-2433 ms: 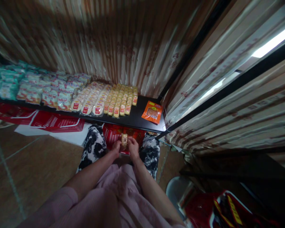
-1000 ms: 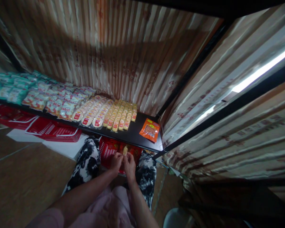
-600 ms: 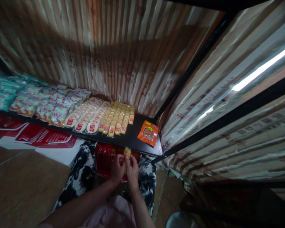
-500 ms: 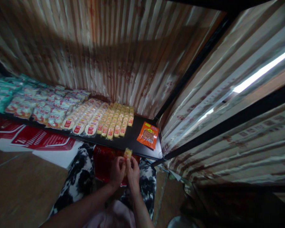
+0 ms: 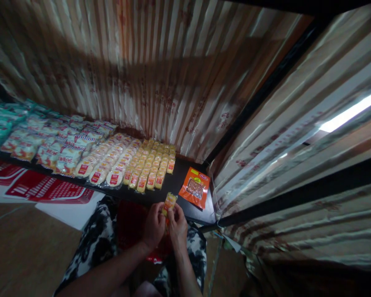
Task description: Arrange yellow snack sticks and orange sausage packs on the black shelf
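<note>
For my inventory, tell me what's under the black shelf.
Red baskets and white sheets at left, plus something red between the legs, partly hidden by the left hand. The black shelf covers whatever lies farther back.

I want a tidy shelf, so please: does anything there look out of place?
The orange packet may look odd: it lies alone at the right end of the shelf, while the yellow snacks form neat rows.

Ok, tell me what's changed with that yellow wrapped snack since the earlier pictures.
The hands have moved the yellow wrapped snack forward from over the red basket; in view it now overlaps the front edge of the shelf. Nothing was let go. The yellow rows and orange packet stayed put.
</note>
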